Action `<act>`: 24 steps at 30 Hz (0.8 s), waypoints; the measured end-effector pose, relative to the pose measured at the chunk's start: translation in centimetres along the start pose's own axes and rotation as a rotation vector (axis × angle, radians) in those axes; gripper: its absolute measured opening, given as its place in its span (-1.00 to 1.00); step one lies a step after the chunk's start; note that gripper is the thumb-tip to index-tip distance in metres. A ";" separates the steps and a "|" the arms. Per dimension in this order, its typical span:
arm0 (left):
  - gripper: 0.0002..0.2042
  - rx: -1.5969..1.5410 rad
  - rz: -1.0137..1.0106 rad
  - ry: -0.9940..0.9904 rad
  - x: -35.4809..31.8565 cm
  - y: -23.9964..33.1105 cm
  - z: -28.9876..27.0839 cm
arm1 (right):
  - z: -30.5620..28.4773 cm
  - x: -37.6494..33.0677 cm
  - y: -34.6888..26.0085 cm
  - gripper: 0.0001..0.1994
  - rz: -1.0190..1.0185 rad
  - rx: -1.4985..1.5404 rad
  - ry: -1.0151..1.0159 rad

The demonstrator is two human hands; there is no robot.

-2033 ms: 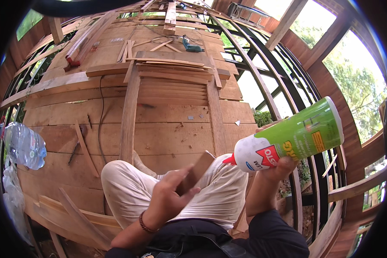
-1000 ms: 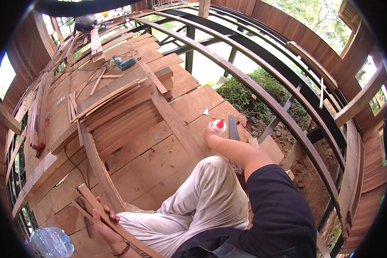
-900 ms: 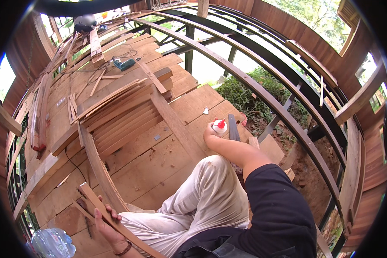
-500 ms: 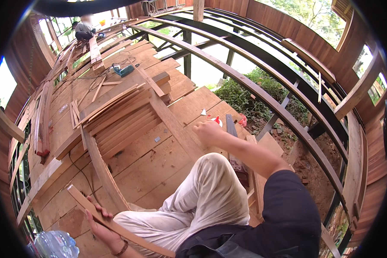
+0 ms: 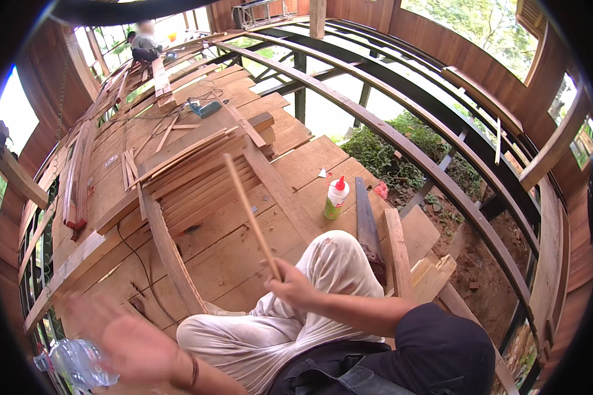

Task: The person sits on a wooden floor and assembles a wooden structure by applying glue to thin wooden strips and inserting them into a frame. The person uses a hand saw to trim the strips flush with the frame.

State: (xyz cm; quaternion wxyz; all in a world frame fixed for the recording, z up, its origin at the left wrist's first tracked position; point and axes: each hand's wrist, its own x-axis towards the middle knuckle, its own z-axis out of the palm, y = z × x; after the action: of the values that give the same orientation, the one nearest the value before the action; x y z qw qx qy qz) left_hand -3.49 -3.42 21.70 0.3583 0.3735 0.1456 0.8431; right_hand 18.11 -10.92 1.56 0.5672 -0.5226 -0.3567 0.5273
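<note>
Plank floor [image 5: 244, 250]: right hand [image 5: 290, 286] pinches wooden strip [image 5: 250, 214].

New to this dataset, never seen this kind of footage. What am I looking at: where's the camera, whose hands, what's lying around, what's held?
There is no machine here. One fisheye camera worn on a person's head looks down at their own hands, so straight boards bend near the rim. The person sits on a plank floor. The right hand pinches a thin wooden strip that points away. The left hand is blurred, open and empty, near a clear plastic bottle. A white and green glue bottle with a red cap stands beside a handsaw. Another person crouches far off.
</note>
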 end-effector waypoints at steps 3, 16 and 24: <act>-0.16 -0.095 0.325 -0.140 -1.0 5.3 3.7 | -1.9 0.6 -0.7 -0.50 0.032 -0.074 0.106; -0.08 -0.703 -0.893 -0.032 -8.2 -4.3 -0.2 | -3.6 1.9 0.2 -0.49 0.077 0.004 0.177; -0.07 -0.746 -0.989 0.007 -8.1 -4.5 -2.6 | -2.8 2.6 0.1 -0.51 0.129 0.090 0.168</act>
State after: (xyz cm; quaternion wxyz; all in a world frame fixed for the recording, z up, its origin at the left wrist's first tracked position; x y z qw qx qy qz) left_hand 0.60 -5.96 13.33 0.8125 0.1086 -0.0019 0.5727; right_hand 21.22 -8.98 0.55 0.5829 -0.5607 -0.2495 0.5325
